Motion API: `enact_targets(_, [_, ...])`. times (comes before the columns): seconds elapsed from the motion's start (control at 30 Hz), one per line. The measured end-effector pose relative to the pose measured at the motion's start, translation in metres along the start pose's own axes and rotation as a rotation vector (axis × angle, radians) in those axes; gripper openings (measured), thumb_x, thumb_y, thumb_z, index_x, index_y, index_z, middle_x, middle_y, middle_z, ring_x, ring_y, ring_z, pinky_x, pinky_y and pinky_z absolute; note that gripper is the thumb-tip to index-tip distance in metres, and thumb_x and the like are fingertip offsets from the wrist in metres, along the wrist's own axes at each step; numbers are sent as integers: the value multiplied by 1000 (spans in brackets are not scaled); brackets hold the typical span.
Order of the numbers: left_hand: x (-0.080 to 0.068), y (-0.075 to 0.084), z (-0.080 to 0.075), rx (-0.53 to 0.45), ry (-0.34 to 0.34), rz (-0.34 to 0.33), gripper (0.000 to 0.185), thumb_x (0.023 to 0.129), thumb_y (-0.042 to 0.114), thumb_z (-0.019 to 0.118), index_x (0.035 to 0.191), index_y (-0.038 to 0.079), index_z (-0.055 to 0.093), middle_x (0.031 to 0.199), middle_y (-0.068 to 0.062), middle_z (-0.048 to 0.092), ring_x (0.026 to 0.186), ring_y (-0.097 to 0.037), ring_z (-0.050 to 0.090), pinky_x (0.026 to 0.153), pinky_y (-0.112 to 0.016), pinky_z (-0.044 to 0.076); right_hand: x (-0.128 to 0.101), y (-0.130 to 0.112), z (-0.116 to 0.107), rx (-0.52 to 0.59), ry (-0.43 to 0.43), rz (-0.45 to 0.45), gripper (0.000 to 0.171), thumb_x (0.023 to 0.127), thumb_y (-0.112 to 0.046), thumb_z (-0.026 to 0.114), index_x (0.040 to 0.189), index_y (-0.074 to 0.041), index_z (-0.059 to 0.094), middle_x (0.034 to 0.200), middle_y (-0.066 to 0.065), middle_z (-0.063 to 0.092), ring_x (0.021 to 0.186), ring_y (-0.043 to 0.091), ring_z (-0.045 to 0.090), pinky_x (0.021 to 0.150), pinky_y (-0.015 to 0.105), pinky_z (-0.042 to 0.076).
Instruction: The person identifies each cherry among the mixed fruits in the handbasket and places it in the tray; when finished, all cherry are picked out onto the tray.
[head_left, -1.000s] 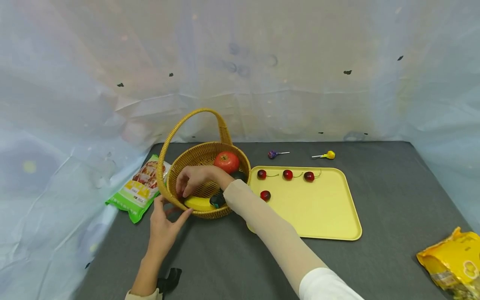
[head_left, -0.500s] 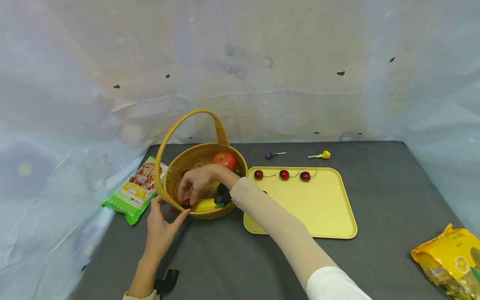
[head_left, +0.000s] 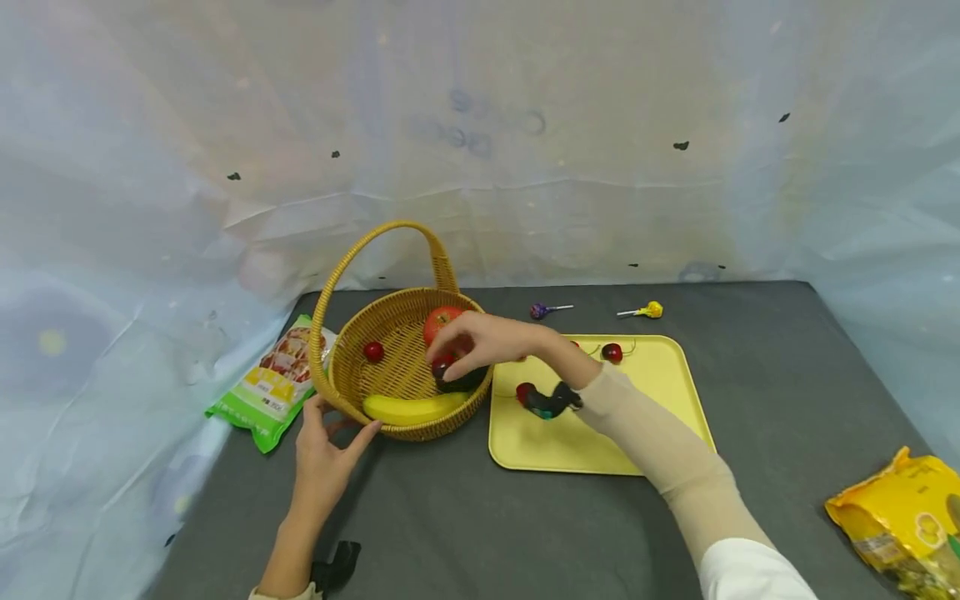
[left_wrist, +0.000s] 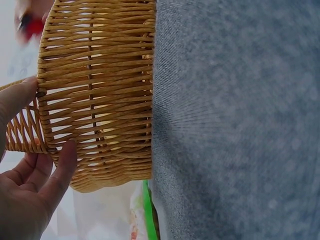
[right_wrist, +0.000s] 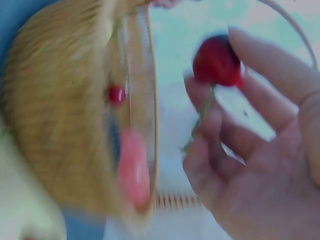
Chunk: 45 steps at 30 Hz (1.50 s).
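My left hand (head_left: 324, 450) grips the near left rim of the wicker basket (left_wrist: 100, 85), where the handle joins it. Over the basket's right side, my right hand (head_left: 487, 340) pinches a dark red cherry (right_wrist: 216, 61) between thumb and fingers; its green stem hangs along the fingers. Inside the basket lie a banana (head_left: 414, 408) at the near side, another cherry (head_left: 373, 352) at the left and a red round fruit (head_left: 441, 322) at the back. A dark fruit (head_left: 468, 381) is partly hidden under my right hand.
Right of the basket is a yellow tray (head_left: 600, 454) with cherries (head_left: 612, 352), some covered by my right arm. Behind it lie a purple lollipop (head_left: 540, 311) and a yellow lollipop (head_left: 651, 310). A green snack bag (head_left: 273, 379) lies left, a yellow bag (head_left: 900, 512) far right.
My right hand took hold of a cherry at the basket's near left and moved it up and right, over the basket's right side. My left hand has stayed on the rim.
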<state>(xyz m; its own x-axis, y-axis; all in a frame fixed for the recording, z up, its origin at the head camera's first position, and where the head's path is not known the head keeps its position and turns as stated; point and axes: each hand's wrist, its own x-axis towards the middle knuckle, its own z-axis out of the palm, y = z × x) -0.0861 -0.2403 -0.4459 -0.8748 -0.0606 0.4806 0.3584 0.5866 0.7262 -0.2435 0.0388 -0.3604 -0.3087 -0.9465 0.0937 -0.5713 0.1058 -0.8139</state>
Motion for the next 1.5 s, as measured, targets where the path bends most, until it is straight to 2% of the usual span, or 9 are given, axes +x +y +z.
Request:
enact_targets(0.17, [-3,0,4,-15,7,-13,70,77,-3,84,132,-3,42,118,-18,53,100,-10,56,79,-21,57,-94,14,-1,-77,231,207,30,92,-15,75,119,-4,69,114,4,66,99,20,62,89,46,55])
enact_targets(0.37, [-2,-1,2,-18,18,7,71,75,-4,85,132,-3,43,118,-20,53,103,-26,56,80,-23,57,-160,43,21,-34,346,386,30,86,-2,77,114,2,65,104,7,64,81,20,58,73,32,54])
enact_targets(0.63, [-1,0,1,0,13,0,72,75,-5,85,132,-5,42,119,-19,53,102,-27,56,80,-19,55,-174,65,41,-4,395,393,27,87,-1,75,112,-2,65,104,8,64,86,22,59,75,29,55])
enact_targets(0.8, [1,2,0,6,9,-20,68,78,1,84,131,-4,43,119,-19,53,103,-21,56,82,-20,56,-172,65,43,-6,397,396,27,86,-3,77,111,-3,66,99,8,64,82,23,57,71,31,54])
enact_targets(0.93, [1,3,-1,8,-2,-37,67,80,5,84,131,-4,43,120,-19,53,103,-20,56,81,-25,57,-170,58,37,-33,377,419,31,88,-10,78,116,-1,66,103,9,66,90,26,59,78,37,55])
enact_targets(1.07, [1,4,-1,0,-1,-36,66,80,4,84,131,-3,43,119,-19,53,104,-21,56,81,-25,57,-158,40,17,-58,396,381,34,93,-15,73,122,2,65,112,17,67,102,32,62,89,49,54])
enact_targets(1.17, [1,3,-1,-8,5,-29,67,79,2,84,132,-3,43,119,-19,53,105,-22,56,80,-24,57,-131,26,-1,-59,402,305,30,96,-15,69,122,-1,66,115,17,67,104,29,63,93,50,53])
enact_targets(1.4, [0,0,-1,5,16,-3,72,74,-4,86,132,-3,43,118,-18,53,101,-20,55,79,-20,56,-10,3,-21,-46,220,123,32,99,-17,65,128,-3,63,125,15,63,108,20,62,96,35,54])
enact_targets(1.5, [1,-1,0,-4,18,10,71,75,-4,85,132,-4,43,118,-19,53,102,-21,55,79,-17,55,48,1,-16,-17,138,111,41,99,-19,66,135,-1,57,135,16,57,116,21,59,100,31,50])
